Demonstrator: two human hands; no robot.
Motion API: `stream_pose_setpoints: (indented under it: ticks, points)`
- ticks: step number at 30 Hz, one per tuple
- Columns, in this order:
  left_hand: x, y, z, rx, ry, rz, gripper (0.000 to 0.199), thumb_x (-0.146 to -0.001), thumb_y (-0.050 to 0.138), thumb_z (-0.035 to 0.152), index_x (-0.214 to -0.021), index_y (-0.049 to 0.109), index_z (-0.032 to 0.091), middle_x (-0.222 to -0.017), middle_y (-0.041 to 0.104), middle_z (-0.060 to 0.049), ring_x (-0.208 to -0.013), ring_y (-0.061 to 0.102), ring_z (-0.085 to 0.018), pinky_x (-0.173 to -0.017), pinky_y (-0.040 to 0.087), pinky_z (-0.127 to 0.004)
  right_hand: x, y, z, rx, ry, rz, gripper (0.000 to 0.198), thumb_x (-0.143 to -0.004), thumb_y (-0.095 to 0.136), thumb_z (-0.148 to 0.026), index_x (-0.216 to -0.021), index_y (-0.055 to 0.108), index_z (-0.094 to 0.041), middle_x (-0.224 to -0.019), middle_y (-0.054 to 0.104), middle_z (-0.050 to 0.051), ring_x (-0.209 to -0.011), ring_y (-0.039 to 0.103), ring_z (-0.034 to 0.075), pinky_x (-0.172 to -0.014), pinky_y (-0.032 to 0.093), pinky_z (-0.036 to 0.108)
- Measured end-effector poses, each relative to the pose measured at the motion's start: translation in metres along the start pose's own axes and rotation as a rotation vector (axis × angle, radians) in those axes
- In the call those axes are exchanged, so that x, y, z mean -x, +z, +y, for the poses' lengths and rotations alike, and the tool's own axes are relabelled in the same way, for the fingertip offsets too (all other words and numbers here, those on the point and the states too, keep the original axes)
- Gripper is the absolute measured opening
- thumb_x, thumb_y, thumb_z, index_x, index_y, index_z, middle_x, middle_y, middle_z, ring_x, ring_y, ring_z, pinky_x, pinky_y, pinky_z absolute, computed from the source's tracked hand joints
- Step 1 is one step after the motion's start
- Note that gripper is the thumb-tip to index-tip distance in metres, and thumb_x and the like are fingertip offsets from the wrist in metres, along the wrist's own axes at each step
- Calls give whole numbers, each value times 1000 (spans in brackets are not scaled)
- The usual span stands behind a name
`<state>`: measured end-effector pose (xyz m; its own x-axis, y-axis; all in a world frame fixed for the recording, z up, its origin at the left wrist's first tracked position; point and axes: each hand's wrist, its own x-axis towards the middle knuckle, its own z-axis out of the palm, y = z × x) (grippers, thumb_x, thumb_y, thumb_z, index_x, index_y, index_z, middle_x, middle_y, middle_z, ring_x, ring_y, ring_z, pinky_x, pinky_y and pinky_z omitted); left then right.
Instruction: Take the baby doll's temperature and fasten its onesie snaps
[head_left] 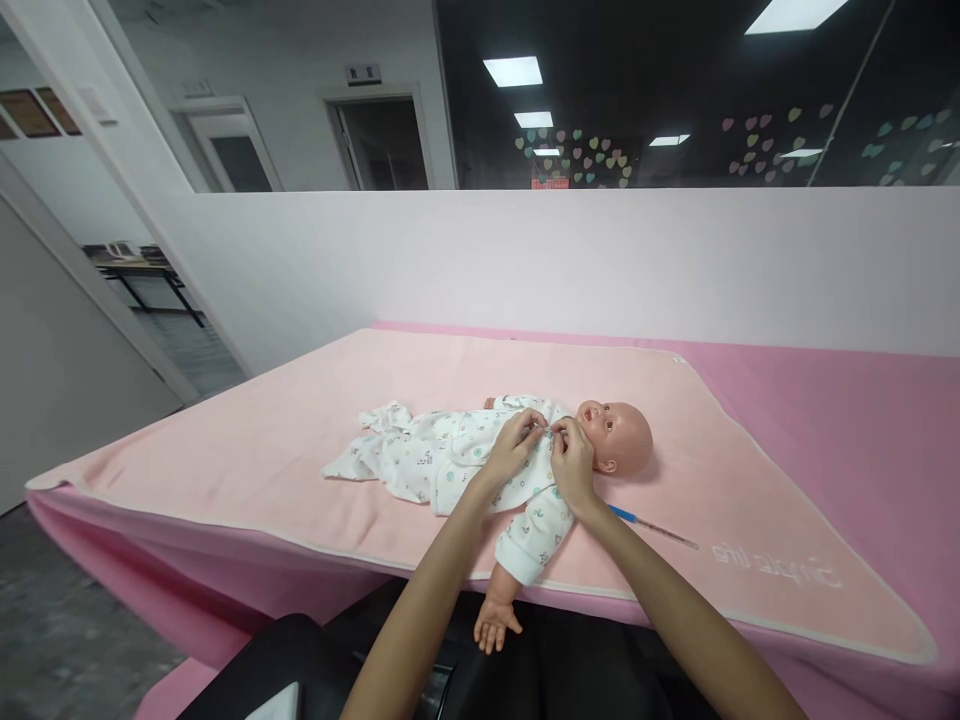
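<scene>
A baby doll (630,437) lies on its back on the peach blanket (270,430), its head to the right. It wears a white printed baby top (459,482) and matching trousers (409,455). At the doll's upper chest, just below the chin, my left hand (517,440) pinches the front of the top. Close beside it, my right hand (572,460) pinches the same cloth near the neck. The fingertips almost meet, and the fastening between them is too small to make out. One doll arm (496,610) hangs over the near table edge, palm up.
A blue-handled thin stick, perhaps a pen or brush (652,525), lies right of my right forearm. Pink cloth (862,430) covers the table under the blanket. A white wall with a window (600,265) stands behind. Down at the lower left is a black seat or bag (281,655).
</scene>
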<state>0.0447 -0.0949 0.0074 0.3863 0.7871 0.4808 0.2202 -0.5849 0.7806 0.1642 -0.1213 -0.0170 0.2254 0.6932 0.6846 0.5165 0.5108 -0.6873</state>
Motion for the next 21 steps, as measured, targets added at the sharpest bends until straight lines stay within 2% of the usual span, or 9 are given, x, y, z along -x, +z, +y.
stream_pose_setpoints:
  ticks: [7, 13, 17, 21]
  points:
    - [0, 1, -2, 6, -14, 27, 12, -83, 42, 28, -87, 50, 19, -86, 53, -2, -82, 50, -15, -77, 40, -28, -1, -1, -2, -15, 36, 4, 14, -75, 36, -11, -71, 46, -20, -69, 53, 0, -62, 50, 14, -62, 40, 27]
    - [2, 1, 2, -26, -10, 20, 11, -83, 43, 27, -86, 50, 19, -86, 55, -3, -82, 51, -16, -77, 41, -29, -2, -1, -1, -8, 30, 9, 16, -75, 36, -10, -75, 49, -20, -71, 56, 1, -63, 51, 15, -62, 40, 27]
    - [6, 6, 6, -241, 26, 124, 12, -83, 41, 24, -84, 52, 20, -83, 56, -3, -81, 50, -17, -76, 40, -31, -2, 0, 0, 32, -23, 2, 19, -77, 35, -10, -75, 52, -20, -74, 57, 3, -71, 53, 17, -67, 42, 29]
    - [11, 8, 4, -488, 136, 237, 16, -82, 39, 16, -88, 53, 20, -85, 57, -4, -84, 50, -18, -76, 39, -31, -2, 1, 1, 101, -52, -44, 19, -76, 39, -11, -79, 56, -18, -82, 56, 5, -78, 54, 18, -72, 44, 30]
